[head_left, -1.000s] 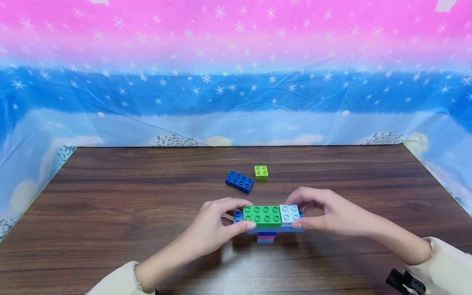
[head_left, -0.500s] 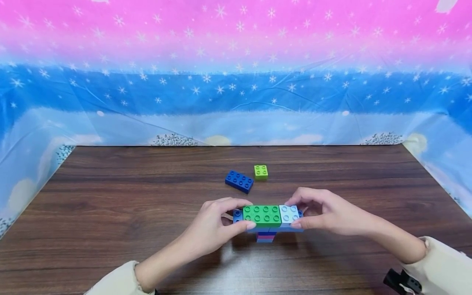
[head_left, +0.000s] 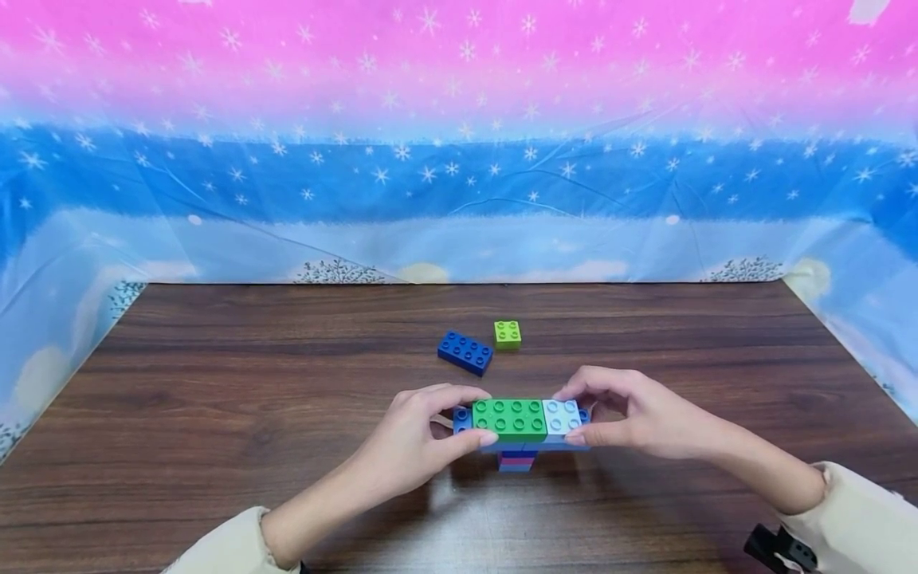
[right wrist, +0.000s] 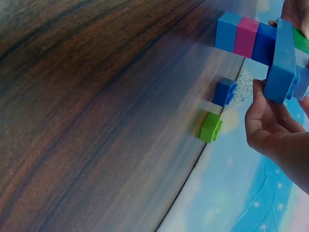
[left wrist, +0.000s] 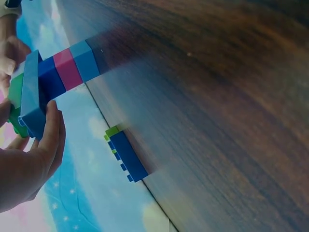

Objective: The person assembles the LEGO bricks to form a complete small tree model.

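A T-shaped tower of toy building bricks stands on the table before me. Its narrow stem shows a light blue brick (right wrist: 227,36), a pink brick (left wrist: 67,70) and a dark blue brick (right wrist: 264,43). A wider blue layer (left wrist: 33,94) crosses the stem. On top lie a green brick (head_left: 509,420) and, against its right end, a pale blue brick (head_left: 562,418). My left hand (head_left: 419,434) pinches the green brick's left end between thumb and fingers. With thumb and index finger, my right hand (head_left: 638,418) grips the pale blue brick. Both hands partly cover the layer's ends.
Beyond the tower, a loose dark blue brick (head_left: 464,352) lies slantwise on the wooden table (head_left: 251,375). Close to its right is a small lime green brick (head_left: 507,335). A snowflake-patterned cloth (head_left: 459,175) hangs along the back and sides.
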`<state>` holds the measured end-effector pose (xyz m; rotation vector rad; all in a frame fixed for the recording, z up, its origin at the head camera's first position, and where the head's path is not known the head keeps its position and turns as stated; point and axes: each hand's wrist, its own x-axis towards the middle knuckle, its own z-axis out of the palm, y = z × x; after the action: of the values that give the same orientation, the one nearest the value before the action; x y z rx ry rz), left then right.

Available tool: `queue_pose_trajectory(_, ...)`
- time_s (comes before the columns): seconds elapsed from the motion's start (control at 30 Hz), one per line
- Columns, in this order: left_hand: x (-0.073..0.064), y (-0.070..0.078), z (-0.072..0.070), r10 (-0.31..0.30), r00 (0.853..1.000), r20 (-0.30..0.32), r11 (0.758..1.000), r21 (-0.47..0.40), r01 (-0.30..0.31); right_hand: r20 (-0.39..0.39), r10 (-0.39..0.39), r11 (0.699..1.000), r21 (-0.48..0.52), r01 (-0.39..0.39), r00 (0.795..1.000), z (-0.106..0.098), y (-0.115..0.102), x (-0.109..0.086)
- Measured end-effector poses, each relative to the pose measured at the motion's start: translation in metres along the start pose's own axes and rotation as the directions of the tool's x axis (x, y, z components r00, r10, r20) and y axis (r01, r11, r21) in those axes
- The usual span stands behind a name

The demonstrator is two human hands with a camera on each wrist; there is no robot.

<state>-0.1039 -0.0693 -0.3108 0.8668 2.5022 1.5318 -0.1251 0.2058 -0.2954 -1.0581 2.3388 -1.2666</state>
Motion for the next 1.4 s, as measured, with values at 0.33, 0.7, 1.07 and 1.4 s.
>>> queue_pose_trajectory(0.33,0.013,-0.009,-0.020,-0.019,0.992,0.125,0.999,0.049,0.013,0.022,0.017,1.000,-0.014,-0.017,1.000,-0.001,-0.002,-0.001)
queue_pose_trajectory(0.7,0.063,-0.046,-0.044,-0.089,0.989,0.122,0.890,0.456,0.024,0.012,-0.002,1.000,-0.022,0.002,1.000,0.000,0.001,-0.002)
queue_pose_trajectory(1.07,0.076,-0.068,-0.040,-0.132,0.979,0.155,0.881,0.470,0.044,0.012,0.008,1.000,-0.015,-0.008,1.000,0.000,0.001,-0.002)
queue_pose_trajectory(1.4,0.075,-0.068,-0.040,-0.139,0.980,0.140,0.883,0.465,0.059,0.006,0.001,1.000,-0.017,-0.001,1.000,0.000,0.002,-0.002)
